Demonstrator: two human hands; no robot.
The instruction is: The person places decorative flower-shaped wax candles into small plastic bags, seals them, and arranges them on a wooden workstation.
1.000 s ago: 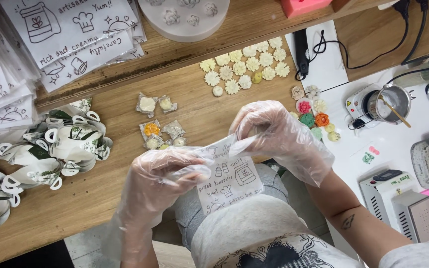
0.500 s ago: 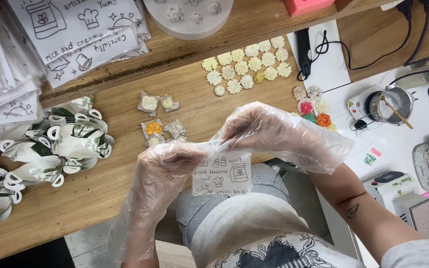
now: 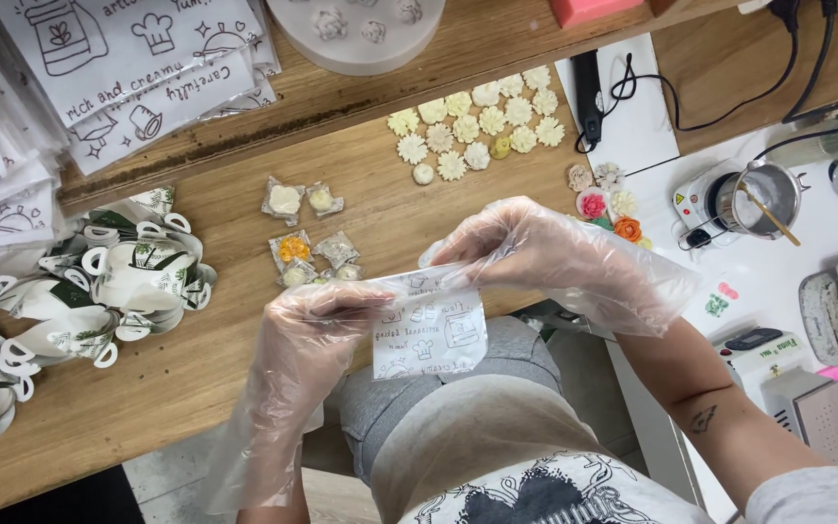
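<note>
Printed bag, one, held at its top edge.
Your left hand and right hand pinch it with gloved fingers, just below four wrapped pieces.

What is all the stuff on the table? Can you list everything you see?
small printed bag: one, white, held in both hands.
wrapped flowers: about five, clear wrap, table middle.
cream flowers: many, pale yellow, table top.
coloured flowers: few, pink, orange, white, right.
printed bags: stack, white, top left.
folded boxes: pile, white and green, left.
metal pot: one, silver, right.
left hand: clear glove, holds bag.
right hand: clear glove, at the bag's top edge.
</note>
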